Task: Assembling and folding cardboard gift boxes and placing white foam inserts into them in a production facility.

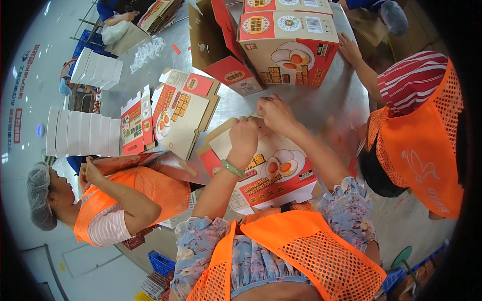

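Observation:
A flat, printed cardboard box (236, 145) in red and beige, with pictures of halved eggs, lies in front of me at the near edge of the metal table. My left hand (244, 136), with a green bangle on its wrist, has its fingers closed on the box's far edge. Beside it, my right hand (276, 115) is curled into a pinch just over the same edge. What the right fingertips hold is hidden. Beyond my hands stands an upright box (291, 47) of the same print, next to another one with its top open (213, 45).
More flat boxes (186, 113) lie to the left, near stacked white cartons (83, 133). Small clear plastic pieces (148, 52) are heaped at the far left. Co-workers in orange vests stand left (135, 195) and right (422, 150); a co-worker's hand (349, 48) touches the upright box.

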`<state>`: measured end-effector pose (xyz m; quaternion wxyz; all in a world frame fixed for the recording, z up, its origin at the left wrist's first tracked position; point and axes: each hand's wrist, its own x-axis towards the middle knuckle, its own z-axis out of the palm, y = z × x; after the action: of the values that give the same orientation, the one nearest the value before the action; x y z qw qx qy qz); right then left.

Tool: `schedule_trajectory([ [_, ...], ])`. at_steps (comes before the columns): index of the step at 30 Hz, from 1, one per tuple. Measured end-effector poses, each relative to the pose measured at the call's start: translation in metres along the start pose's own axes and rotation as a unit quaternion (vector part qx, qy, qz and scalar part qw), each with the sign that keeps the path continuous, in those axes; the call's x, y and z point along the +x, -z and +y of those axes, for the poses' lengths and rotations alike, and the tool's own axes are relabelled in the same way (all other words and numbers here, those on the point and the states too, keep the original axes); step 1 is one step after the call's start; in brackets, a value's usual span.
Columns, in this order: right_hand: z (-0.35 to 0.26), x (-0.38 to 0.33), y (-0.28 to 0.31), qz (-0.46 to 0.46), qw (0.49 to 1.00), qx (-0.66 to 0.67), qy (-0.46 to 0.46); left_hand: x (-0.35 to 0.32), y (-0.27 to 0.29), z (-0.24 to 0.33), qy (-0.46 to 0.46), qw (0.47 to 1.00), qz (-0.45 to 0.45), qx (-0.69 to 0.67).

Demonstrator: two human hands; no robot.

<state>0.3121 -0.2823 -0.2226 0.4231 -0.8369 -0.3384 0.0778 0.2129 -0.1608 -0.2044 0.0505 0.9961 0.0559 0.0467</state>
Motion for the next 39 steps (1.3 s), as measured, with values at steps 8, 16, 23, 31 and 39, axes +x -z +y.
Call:
schedule_trajectory([
  [8, 0.007, 0.000, -0.005, 0.010, 0.999, 0.037, -0.026, 0.004, -0.014, -0.003, 0.053, 0.992, -0.042, -0.110],
  [16, 0.061, -0.003, -0.008, 0.017, 0.999, -0.022, 0.017, 0.015, 0.016, -0.026, 0.075, 0.996, 0.023, 0.039],
  [23, 0.039, -0.166, 0.042, 0.012, 0.980, -0.159, -0.120, -0.257, -0.015, -0.103, 0.376, 0.875, 0.034, -0.301],
  [31, -0.064, -0.264, -0.024, -0.156, 0.919, -0.320, 0.170, -0.280, -0.012, -0.098, 0.317, 0.756, -0.128, -0.558],
  [39, -0.189, -0.184, 0.123, 0.024, 0.925, -0.292, 0.242, -0.229, 0.194, -0.070, 0.102, 0.918, 0.242, -0.296],
])
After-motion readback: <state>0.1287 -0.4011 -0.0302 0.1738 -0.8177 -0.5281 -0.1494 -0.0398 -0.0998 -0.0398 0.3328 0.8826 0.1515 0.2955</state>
